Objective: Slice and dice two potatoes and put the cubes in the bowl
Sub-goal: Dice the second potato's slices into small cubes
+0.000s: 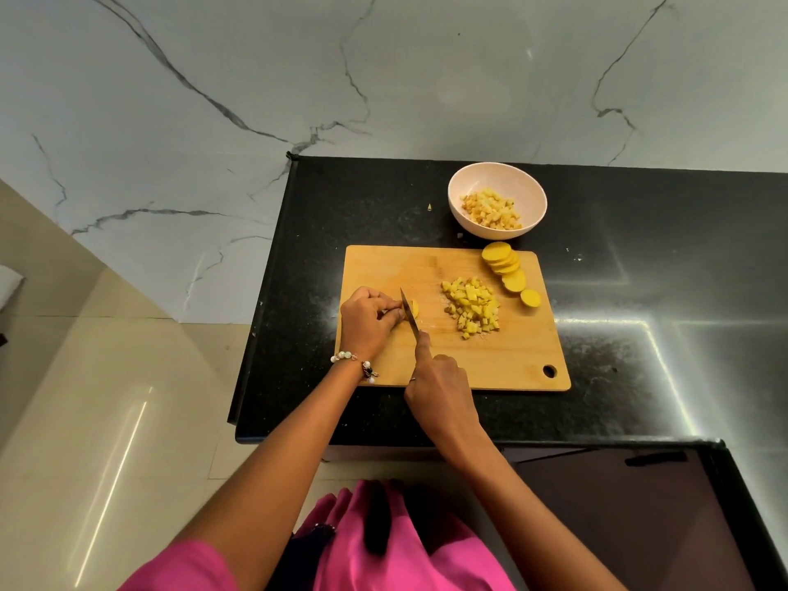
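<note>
Potato piece (412, 309), left part of wooden cutting board (452, 356): pinned by curled fingers of left hand (369, 322). Knife (408, 312): gripped by right hand (441, 388), forefinger along spine, blade upright against the piece. Advice: keep fingertips tucked, cuts even. Diced heap (472, 308) mid-board; slices (507, 268) at far right corner; bowl (464, 183) beyond, part-filled. Black speckled counter (639, 334); marble-veined wall (256, 78); beige floor.

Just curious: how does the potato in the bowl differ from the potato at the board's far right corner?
The bowl potato is diced into small cubes; the corner potato is still round slices. The cubes lie heaped; the slices overlap in a row on the board. Both are yellow.
</note>
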Tool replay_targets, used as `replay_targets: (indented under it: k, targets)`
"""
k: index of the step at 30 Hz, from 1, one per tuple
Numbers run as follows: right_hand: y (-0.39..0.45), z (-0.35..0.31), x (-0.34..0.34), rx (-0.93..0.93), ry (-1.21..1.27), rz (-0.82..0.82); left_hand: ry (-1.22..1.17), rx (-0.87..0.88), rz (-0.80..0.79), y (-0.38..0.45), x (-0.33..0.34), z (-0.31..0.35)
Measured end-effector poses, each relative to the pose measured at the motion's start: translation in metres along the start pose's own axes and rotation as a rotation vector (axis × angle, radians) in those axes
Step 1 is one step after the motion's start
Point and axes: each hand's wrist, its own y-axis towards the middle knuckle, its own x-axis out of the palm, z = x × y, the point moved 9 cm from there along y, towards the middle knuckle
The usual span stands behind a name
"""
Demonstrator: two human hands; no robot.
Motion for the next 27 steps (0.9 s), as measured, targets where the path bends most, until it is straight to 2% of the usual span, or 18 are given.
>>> replay_targets:
  k: [11,21,27]
  targets:
    - [0.012,-0.018,0.005,-0.021,-0.086,0.082,-0.038,-0.021,0.018,0.000,-0.001,-0.003]
    - [-0.007,0.005,0.007,0.002,0.039,-0.050,-0.022,-0.019,0.016,0.000,-0.001,-0.002]
    - [-0.007,0.005,-0.006,-0.022,0.002,-0.006,-0.057,0.095,-0.008,-0.003,-0.004,0.011]
